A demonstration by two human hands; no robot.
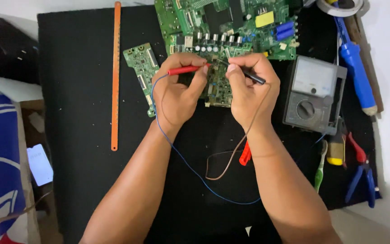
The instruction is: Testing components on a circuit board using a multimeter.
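No containers in view; everything lies loose on a black mat (91, 180).

Left hand (177, 92) is curled, pinching the red probe (187, 69) btwn thumb & fingers, tip pointing right onto the small green board (217, 92). Right hand (249, 88) is curled too, pinching the black probe (253, 77), tip pointing left to nearly the same spot. The 2 tips sit just apart, far-center of the mat. Blue lead (195, 174) & brown lead (231, 160) loop toward the near edge.

Room: near-left mat is open. An orange saw blade (116, 77) runs near-to-far on the left. The analog meter (314, 92) sits just right of the right hand; blue soldering iron (355, 74), pliers (362, 174) crowd the right edge.

Large green board (231, 27) is cut off at the far edge. Hands hide most of the small board; exact contact points can't be made out. A narrow board (143, 74) lies left of the left hand.
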